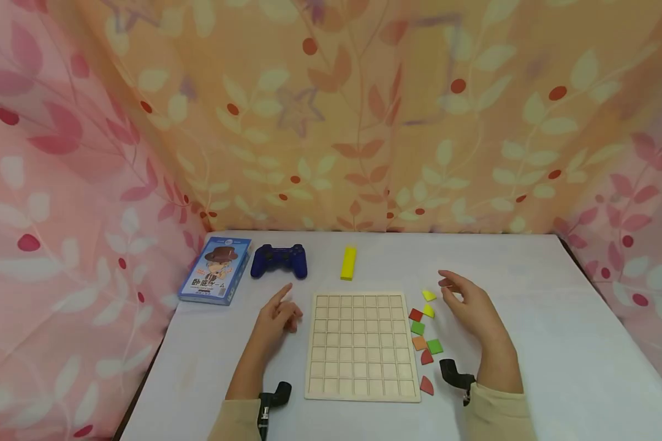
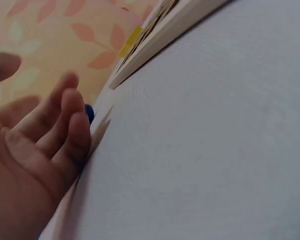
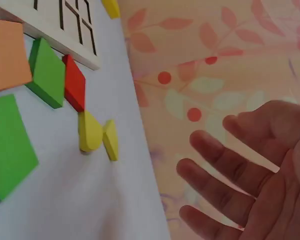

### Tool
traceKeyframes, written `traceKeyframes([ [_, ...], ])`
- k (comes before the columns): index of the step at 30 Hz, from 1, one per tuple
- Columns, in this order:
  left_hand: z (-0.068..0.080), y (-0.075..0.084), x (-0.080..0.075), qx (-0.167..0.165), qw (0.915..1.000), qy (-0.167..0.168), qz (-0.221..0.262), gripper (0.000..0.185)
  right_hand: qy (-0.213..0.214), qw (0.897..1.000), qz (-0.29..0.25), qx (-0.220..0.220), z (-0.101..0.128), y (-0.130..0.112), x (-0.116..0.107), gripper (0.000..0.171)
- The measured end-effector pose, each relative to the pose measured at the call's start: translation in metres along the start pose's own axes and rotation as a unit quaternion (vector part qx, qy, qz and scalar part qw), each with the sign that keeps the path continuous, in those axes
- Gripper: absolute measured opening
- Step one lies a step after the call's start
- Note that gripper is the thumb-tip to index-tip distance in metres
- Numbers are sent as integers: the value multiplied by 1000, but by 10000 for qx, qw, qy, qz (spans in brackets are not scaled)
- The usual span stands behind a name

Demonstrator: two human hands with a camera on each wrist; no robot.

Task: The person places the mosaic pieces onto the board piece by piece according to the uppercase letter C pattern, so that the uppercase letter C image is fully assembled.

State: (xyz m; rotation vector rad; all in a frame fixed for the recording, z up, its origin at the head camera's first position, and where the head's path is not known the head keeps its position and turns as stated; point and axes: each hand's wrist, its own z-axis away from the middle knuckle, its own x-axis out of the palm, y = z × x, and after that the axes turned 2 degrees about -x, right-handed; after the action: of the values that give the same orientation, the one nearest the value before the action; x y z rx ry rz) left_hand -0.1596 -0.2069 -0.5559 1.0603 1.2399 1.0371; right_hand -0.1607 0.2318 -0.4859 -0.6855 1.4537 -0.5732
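A pale wooden grid board (image 1: 364, 346) lies on the white table with bare square cells. Beside its left edge, my left hand (image 1: 276, 320) rests with relaxed fingers and nothing in them; the left wrist view shows its loosely bent fingers (image 2: 75, 130) by the tabletop. My right hand (image 1: 471, 306) hovers right of the board, fingers spread and holding nothing. Between it and the board lie small flat pieces: two yellow pieces (image 3: 91, 132), a red square (image 3: 75, 82), two green squares (image 1: 434, 346), an orange square (image 1: 420, 342) and two red quarter-rounds (image 1: 426, 385).
Behind the board lies a yellow block (image 1: 349, 263). A dark blue game controller (image 1: 279, 261) and a blue illustrated box (image 1: 216, 271) sit at the back left. Floral curtains (image 1: 364, 122) hang along the table's back and sides.
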Motion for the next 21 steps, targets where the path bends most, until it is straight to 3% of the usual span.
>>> traceKeyframes([
  [3,4,-8,-4,-422,9937,-486,918,52,-95,9998,-85,132,-5,9,10,47],
  [7,7,-12,-9,-831,9840,-968,1240,54,-149,9990,-164,379,-15,25,24,45],
  [12,9,-9,-9,-1113,9794,-1415,914,61,72,9989,351,315,-26,43,36,42],
  [21,9,-9,9,-761,9852,-1495,-351,63,205,9959,872,114,-27,50,47,34],
])
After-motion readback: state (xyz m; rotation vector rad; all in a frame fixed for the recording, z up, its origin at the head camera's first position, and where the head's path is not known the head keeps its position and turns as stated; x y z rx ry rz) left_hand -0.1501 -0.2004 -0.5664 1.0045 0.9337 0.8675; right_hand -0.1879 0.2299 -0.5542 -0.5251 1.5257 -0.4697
